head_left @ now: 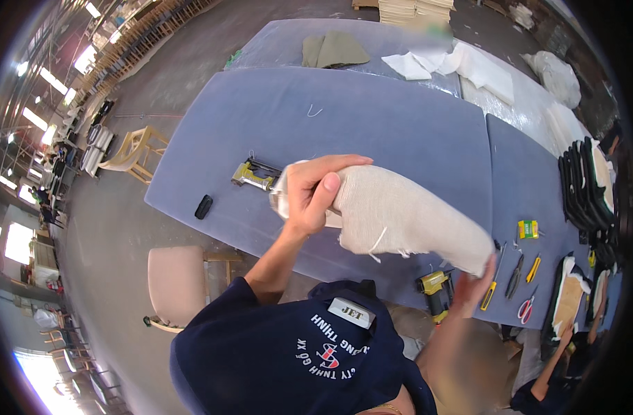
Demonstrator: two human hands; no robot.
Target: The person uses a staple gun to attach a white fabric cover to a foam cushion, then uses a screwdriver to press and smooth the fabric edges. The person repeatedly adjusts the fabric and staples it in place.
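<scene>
A curved, beige fabric-covered piece (406,207), like a padded chair back, is held up over the blue table. Loose white threads and a frayed cloth edge hang from its near side. My left hand (315,190) is wrapped round its left end, with the thumb folded over the cloth. At the lower right end, my right hand (480,282) grips the tip, somewhat blurred. A yellow-green staple gun (256,174) lies just beyond my left hand. Another staple gun (434,285) lies at the near table edge, beside my right hand.
To the right lie a yellow-handled screwdriver (490,294), pliers (515,278), a yellow cutter (534,268), scissors (527,309) and a small yellow-green box (528,229). Dark padded pieces (585,187) stand stacked near a co-worker's arm (555,363). A beige chair (174,280) stands left.
</scene>
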